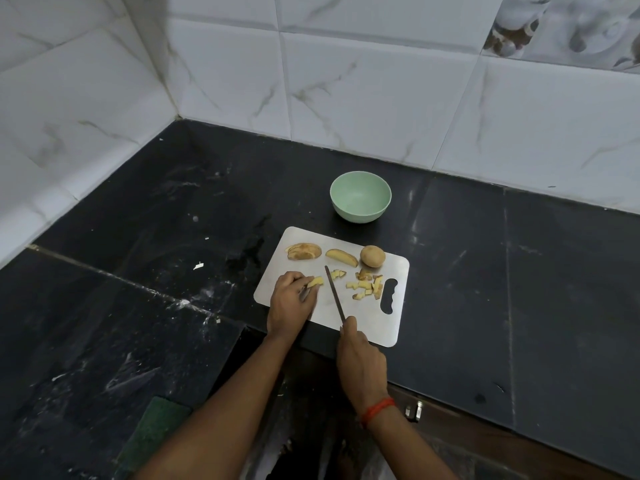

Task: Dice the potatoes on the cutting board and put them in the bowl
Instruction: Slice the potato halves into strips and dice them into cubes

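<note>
Left hand [292, 299] is pinning a potato strip [316, 282] on the cutting board [367, 317] with curled fingertips; right hand [360, 362] is gripping the knife [334, 294]. Cut potato's likely firm but wet (slippery), so hold near the cut. Bowl [360, 196] is sitting empty.

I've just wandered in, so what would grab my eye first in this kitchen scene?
Most striking is the metal cutting board at the front edge of the black counter, where the right hand grips a knife and the left hand holds down a potato strip. Diced pieces lie near the board's right end, with a whole potato just behind them. Beyond the board stands an empty green bowl.
</note>
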Tool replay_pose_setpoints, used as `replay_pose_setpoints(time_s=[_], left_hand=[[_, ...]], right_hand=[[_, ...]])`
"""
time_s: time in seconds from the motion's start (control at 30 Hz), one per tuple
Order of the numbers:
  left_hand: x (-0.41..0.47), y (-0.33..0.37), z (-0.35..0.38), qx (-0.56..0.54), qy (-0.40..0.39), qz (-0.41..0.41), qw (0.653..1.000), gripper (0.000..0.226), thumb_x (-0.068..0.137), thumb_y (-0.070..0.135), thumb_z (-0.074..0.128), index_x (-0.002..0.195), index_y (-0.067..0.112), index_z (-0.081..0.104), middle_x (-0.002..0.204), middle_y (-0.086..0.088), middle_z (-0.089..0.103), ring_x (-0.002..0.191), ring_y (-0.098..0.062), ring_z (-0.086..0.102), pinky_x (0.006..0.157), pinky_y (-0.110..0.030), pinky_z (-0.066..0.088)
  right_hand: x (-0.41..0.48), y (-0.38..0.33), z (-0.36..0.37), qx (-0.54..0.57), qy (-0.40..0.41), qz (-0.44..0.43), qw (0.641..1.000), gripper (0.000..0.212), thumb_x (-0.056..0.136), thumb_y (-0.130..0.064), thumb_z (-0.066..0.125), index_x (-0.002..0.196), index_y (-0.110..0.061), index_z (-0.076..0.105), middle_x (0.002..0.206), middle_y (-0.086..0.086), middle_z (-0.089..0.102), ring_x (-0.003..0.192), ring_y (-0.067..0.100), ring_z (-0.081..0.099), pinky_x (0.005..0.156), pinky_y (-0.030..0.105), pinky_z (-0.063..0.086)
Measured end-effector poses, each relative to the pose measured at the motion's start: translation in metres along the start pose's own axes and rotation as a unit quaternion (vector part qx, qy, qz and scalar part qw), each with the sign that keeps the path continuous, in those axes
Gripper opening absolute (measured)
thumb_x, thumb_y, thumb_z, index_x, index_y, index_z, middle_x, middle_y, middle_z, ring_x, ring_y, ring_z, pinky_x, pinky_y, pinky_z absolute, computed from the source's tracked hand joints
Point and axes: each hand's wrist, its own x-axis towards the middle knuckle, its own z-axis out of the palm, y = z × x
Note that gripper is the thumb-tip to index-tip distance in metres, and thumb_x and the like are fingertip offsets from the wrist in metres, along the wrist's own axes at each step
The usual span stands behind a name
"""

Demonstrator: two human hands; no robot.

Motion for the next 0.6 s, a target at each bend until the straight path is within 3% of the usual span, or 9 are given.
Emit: replay_pose_setpoints(time_s=[0.17,0.3,0.47,0.6], left_hand=[[0.0,-0.002,0.0,0.02,-0.021,0.02,0.999,0.028,0.094,0.031,0.07,0.115,0.013,0.075,0.102,0.005,0.058,0.098,-0.008,0.048,0.081,-0.021,0.043],[0.001,-0.002,0.0,0.003,-0.021,0.019,1.0,0.029,0.095,0.032,0.069,0.115,0.013,0.076,0.101,0.006,0.057,0.097,-0.009,0.048,0.08,-0.023,0.045],[0.001,-0.003,0.0,0.01,-0.022,0.025,0.999,0.027,0.096,0.032,0.068,0.114,0.014,0.076,0.101,0.005,0.057,0.097,-0.01,0.048,0.08,-0.025,0.047],[0.001,-0.003,-0.001,0.005,-0.03,0.019,0.999,0.027,0.095,0.032,0.069,0.114,0.015,0.076,0.101,0.006,0.056,0.097,-0.01,0.048,0.081,-0.021,0.042]], right_hand=[[0.006,-0.008,-0.001,-0.011,0.007,-0.03,0.999,0.008,0.105,-0.022,0.037,0.11,-0.023,0.03,0.077,-0.002,0.061,0.057,0.017,0.063,0.047,0.029,0.045],[0.009,-0.01,0.0,-0.041,0.011,-0.023,0.999,0.017,0.102,-0.02,0.044,0.116,-0.021,0.034,0.072,-0.002,0.061,0.054,0.018,0.062,0.044,0.029,0.04],[0.001,-0.008,-0.002,-0.057,-0.025,-0.036,0.997,0.026,0.104,-0.019,0.037,0.126,-0.02,0.022,0.089,0.001,0.066,0.07,0.021,0.069,0.056,0.032,0.049],[-0.005,-0.006,-0.004,-0.07,-0.037,-0.025,0.997,0.032,0.104,-0.016,0.034,0.13,-0.019,0.016,0.099,0.003,0.066,0.076,0.021,0.069,0.059,0.032,0.048]])
